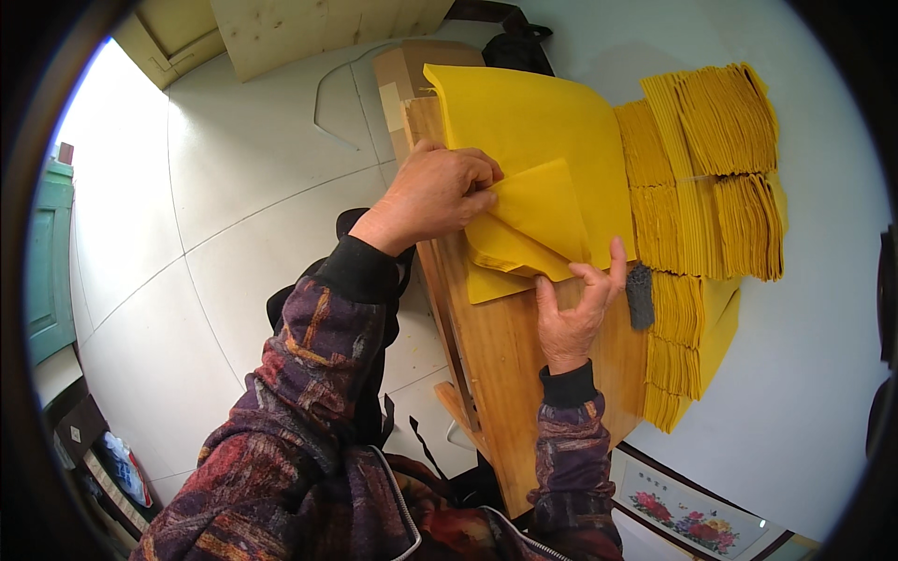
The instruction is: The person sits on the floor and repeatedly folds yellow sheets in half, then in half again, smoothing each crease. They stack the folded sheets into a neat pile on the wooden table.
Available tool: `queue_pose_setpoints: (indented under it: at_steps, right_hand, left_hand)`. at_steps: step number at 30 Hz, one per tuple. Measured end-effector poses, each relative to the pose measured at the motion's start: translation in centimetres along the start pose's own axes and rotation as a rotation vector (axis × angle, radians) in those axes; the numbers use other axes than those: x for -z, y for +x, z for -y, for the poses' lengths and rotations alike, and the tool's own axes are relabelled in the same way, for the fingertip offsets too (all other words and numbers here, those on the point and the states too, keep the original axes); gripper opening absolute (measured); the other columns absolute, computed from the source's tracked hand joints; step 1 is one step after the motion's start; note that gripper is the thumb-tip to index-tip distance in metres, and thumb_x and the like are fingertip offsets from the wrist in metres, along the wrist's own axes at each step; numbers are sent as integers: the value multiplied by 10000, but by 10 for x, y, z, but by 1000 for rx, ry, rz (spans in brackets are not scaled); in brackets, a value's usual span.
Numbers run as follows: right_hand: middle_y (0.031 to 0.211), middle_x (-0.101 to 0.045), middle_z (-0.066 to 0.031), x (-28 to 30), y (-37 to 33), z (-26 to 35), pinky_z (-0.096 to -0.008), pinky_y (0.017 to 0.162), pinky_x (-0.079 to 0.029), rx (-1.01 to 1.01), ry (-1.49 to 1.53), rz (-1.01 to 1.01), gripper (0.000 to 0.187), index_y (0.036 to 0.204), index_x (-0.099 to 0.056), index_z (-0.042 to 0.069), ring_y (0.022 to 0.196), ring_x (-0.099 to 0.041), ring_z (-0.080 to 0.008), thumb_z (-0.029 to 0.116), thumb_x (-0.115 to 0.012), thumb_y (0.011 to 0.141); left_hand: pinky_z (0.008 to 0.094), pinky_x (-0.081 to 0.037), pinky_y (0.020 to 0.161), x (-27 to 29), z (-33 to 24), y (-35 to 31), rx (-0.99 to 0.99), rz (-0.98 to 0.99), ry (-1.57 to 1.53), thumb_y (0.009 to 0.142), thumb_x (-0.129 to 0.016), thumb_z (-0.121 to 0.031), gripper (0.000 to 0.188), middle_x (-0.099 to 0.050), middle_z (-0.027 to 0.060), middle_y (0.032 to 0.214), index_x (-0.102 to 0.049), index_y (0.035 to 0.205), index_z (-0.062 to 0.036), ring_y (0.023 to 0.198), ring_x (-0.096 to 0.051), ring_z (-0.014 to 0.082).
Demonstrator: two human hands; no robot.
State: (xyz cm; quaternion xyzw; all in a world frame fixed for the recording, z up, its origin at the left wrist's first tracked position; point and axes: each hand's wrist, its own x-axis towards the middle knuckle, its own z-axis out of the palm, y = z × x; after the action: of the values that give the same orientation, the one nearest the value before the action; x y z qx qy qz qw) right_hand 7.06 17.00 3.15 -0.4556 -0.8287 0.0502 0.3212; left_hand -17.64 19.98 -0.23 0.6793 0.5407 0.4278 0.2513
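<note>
A stack of yellow paper sheets (533, 112) lies on a wooden table. My left hand (438, 192) is closed, pinching the left corner of a folded yellow sheet (541, 210) between thumb and fingers. That sheet is partly lifted and makes a slanting fold over the paper beneath. At its near edge is my right hand (575, 313), thumb and fingers apart, the tips at or just touching the paper's edge. Nothing shows in its grasp. The left hand hides the corner that it holds.
Folded yellow paper bundles (725, 122) are piled along the table's right side, near a pale wall. A dark grey block (640, 297) sits between bundles and stack. The wooden tabletop (510, 360) shows nearer me. Left lies a tiled floor (253, 206); a cardboard box (412, 65) stands behind.
</note>
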Motion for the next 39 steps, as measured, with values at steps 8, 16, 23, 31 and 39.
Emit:
queue_pose_setpoints:
  at_steps: [8,16,23,31,39]
  right_hand:
    - [1471,-449,-154,8,8,-6,-485,1128,-277,22,20,318,91,877,-665,57,1403,-297,-433,29,-708,802]
    - [1477,-439,-184,2,13,-22,-451,1114,-287,-167,342,383,97,854,-637,44,1403,-321,-401,14,-705,791]
    - [1473,-422,-210,2,12,-23,-372,1015,-395,-341,484,402,130,857,-614,35,1352,-409,-340,-16,-709,785]
    - [1485,-367,-217,5,14,-6,-392,1027,-400,-248,294,301,303,1041,-611,30,1328,-414,-344,-15,-734,768]
    - [1508,-339,-222,2,1,0,-472,1112,-312,-34,63,64,344,1100,-602,54,1398,-300,-423,26,-736,785]
  left_hand:
    - [342,-393,917,3,-2,-1,46,55,-25,833,-649,-173,171,-707,57,1088,-652,816,-3,942,-644,224]
    - [340,-369,962,9,3,-2,3,128,-43,806,-615,-123,121,-693,51,1155,-665,851,-22,978,-625,217]
    - [323,-328,1049,20,8,-5,0,231,-143,726,-599,-96,177,-651,55,1250,-669,876,-32,1099,-562,223]
    - [345,-382,981,10,1,-1,10,133,-41,789,-669,-115,121,-694,66,1132,-659,853,-13,989,-629,241]
    - [347,-443,905,5,-2,2,63,80,-64,802,-669,-110,131,-708,94,1083,-652,833,16,913,-659,258]
